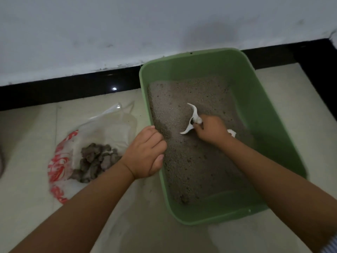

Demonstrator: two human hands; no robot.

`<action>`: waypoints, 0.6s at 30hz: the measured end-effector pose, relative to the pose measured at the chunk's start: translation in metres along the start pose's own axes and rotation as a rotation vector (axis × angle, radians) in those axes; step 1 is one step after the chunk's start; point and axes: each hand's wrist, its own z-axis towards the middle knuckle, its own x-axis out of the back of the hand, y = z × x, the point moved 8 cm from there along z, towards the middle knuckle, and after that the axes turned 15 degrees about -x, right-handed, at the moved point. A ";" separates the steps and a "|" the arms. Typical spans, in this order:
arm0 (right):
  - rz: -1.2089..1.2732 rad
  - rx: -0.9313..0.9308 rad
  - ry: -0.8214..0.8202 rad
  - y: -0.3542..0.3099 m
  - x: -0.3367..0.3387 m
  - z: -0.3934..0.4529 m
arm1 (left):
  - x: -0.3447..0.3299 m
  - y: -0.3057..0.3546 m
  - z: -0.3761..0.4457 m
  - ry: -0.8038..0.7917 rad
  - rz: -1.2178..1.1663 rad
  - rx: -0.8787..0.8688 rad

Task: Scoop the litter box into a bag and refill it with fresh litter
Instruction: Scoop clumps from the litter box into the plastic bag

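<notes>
- I am seeing both bare forearms reaching in from the bottom edge, over a pale tiled floor [32, 207].
- My left hand [145, 152] is curling shut over the left rim of the green litter box [264, 125], fingers folded over the rim and thumb pressing on the near side.
- My right hand [211, 130] is closing tight around the handle of a white litter scoop [191, 119], inside the box and just right of its middle.
- The scoop's curved blade is standing on edge in the grey litter [191, 161], pointing away from the hand toward the box's far left.
- The litter is lying in a thin, uneven layer, with the green bottom showing bare at the near end.
- The litter box is sitting on the floor at an angle, with its far end at the wall.
- Left of the box, just beside my left hand, a clear plastic bag [102, 128] with red print is lying open on the floor.
- A heap of dark grey litter clumps [94, 159] is sitting inside that bag.
- Farther off, a glossy black baseboard [63, 92] is running along the foot of a scuffed white wall [127, 24].
</notes>
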 end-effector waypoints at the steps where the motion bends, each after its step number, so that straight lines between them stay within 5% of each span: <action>1: 0.046 -0.015 0.009 -0.001 -0.002 0.004 | -0.001 0.001 -0.001 -0.009 -0.006 0.001; 13: 0.489 -0.057 0.182 0.022 0.015 -0.001 | -0.001 0.000 -0.008 -0.050 0.035 0.007; 18: 0.268 0.083 0.311 0.022 0.036 -0.013 | 0.000 -0.001 -0.005 -0.050 0.054 0.008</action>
